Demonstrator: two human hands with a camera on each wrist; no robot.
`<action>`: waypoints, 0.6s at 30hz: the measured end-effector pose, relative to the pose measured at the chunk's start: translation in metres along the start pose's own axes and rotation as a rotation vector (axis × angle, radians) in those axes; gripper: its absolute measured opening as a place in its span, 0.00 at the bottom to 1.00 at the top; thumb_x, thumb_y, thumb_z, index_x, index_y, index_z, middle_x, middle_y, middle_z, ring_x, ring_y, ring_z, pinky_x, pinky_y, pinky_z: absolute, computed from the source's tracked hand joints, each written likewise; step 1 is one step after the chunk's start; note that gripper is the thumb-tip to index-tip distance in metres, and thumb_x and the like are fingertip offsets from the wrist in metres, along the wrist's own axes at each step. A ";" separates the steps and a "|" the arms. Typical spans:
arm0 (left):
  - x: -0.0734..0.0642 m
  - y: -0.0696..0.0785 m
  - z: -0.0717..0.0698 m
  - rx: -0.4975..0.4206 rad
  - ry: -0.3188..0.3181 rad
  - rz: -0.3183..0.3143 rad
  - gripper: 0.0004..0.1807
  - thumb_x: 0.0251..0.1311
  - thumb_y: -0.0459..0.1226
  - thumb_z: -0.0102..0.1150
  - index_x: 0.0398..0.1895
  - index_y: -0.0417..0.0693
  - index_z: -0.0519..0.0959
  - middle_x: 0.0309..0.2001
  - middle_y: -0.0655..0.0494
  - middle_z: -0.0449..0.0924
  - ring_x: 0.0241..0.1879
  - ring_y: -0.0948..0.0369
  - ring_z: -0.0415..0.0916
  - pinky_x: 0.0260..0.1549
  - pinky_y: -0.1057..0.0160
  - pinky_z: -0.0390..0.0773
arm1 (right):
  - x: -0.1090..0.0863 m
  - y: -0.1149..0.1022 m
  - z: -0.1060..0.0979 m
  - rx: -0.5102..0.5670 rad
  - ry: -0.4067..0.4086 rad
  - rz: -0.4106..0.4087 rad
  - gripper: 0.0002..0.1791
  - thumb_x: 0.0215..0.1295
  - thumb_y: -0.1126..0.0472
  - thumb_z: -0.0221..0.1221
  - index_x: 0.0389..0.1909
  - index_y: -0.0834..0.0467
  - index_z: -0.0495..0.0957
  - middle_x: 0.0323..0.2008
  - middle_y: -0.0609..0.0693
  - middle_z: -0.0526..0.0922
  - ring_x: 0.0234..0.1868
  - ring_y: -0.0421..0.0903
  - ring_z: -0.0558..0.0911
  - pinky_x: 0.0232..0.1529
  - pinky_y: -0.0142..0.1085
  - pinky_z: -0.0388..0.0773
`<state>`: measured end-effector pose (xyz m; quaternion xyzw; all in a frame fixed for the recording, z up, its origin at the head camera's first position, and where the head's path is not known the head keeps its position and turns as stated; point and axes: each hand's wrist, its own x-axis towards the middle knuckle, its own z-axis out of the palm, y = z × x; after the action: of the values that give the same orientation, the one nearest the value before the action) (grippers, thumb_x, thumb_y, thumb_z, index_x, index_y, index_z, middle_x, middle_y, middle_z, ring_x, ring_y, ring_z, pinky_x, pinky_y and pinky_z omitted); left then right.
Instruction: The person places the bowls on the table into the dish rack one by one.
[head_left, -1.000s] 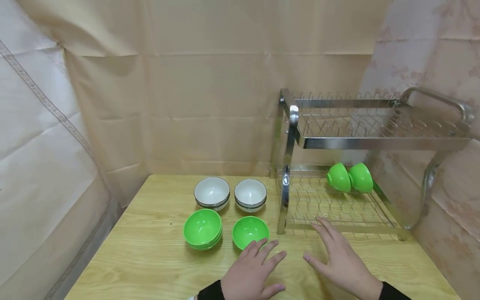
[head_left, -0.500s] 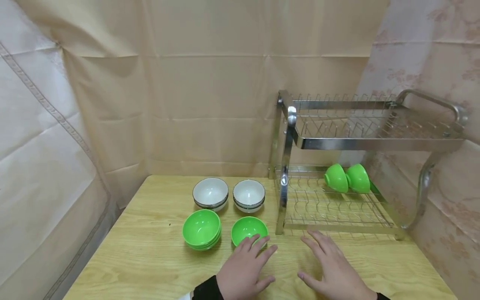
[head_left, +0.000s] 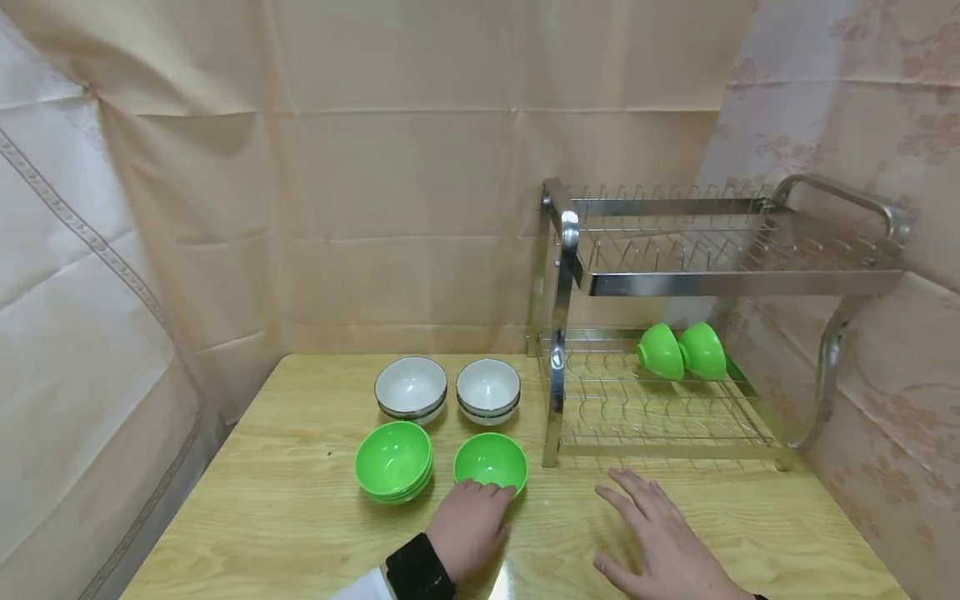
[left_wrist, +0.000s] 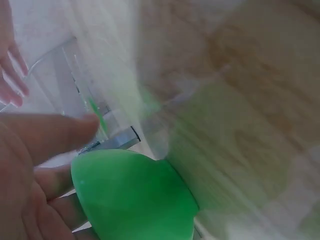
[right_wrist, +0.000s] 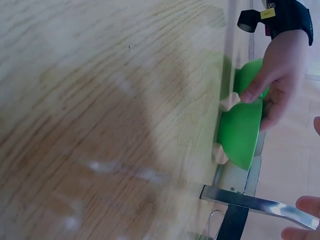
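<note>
A single green bowl [head_left: 491, 458] stands upright on the table, in front of the rack's left end. My left hand [head_left: 467, 527] grips its near rim, fingers bent over the edge. In the left wrist view the fingers go behind the rim of the bowl [left_wrist: 135, 200], and the thumb [left_wrist: 75, 131] shows above its outer side. The right wrist view shows that thumb [right_wrist: 251, 94] at the bowl's outer wall. My right hand [head_left: 660, 537] hovers over the table in front of the rack, fingers spread, holding nothing.
Stacked green bowls [head_left: 393, 462] stand left of the single one. Behind are two stacks of white bowls, left [head_left: 410, 387] and right [head_left: 488, 389]. A two-tier metal dish rack [head_left: 742, 285] stands at right, with two green bowls [head_left: 662, 352] tilted on its lower tier.
My left hand has gone from spread fingers over the table to bent fingers at the single green bowl's rim. The right hand has drawn back slightly from the rack. The view has shifted slightly.
</note>
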<state>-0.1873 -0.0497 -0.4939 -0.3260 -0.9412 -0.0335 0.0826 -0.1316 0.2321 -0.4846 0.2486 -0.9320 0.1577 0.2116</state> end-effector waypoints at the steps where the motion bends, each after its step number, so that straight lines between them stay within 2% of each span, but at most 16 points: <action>1: 0.000 -0.001 0.000 0.000 -0.004 0.001 0.20 0.60 0.40 0.64 0.57 0.50 0.79 0.44 0.57 0.84 0.42 0.60 0.80 0.46 0.58 0.78 | 0.000 0.000 0.000 -0.003 -0.005 -0.001 0.44 0.47 0.40 0.74 0.65 0.53 0.72 0.67 0.54 0.69 0.64 0.58 0.70 0.71 0.26 0.29; 5: -0.001 -0.001 -0.001 -0.006 -0.010 0.004 0.18 0.55 0.33 0.64 0.50 0.53 0.81 0.37 0.60 0.84 0.35 0.62 0.79 0.37 0.61 0.77 | -0.001 -0.001 0.001 -0.014 -0.012 -0.007 0.45 0.46 0.39 0.74 0.65 0.52 0.72 0.67 0.55 0.69 0.64 0.58 0.70 0.71 0.26 0.28; 11: -0.003 -0.001 -0.001 -0.006 0.000 0.005 0.13 0.52 0.30 0.64 0.39 0.56 0.83 0.31 0.64 0.83 0.29 0.64 0.75 0.30 0.63 0.73 | 0.000 -0.003 0.000 -0.012 -0.017 -0.024 0.46 0.46 0.38 0.73 0.67 0.49 0.71 0.68 0.54 0.69 0.65 0.57 0.69 0.72 0.28 0.29; 18: -0.007 0.000 -0.001 -0.007 0.001 0.043 0.14 0.50 0.31 0.66 0.39 0.58 0.84 0.29 0.66 0.82 0.28 0.65 0.74 0.31 0.63 0.73 | 0.000 -0.004 -0.001 -0.026 -0.003 -0.064 0.47 0.44 0.38 0.74 0.67 0.48 0.70 0.68 0.53 0.69 0.66 0.55 0.68 0.73 0.30 0.29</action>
<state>-0.1821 -0.0542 -0.4944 -0.3464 -0.9338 -0.0349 0.0826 -0.1291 0.2298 -0.4830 0.2759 -0.9258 0.1386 0.2181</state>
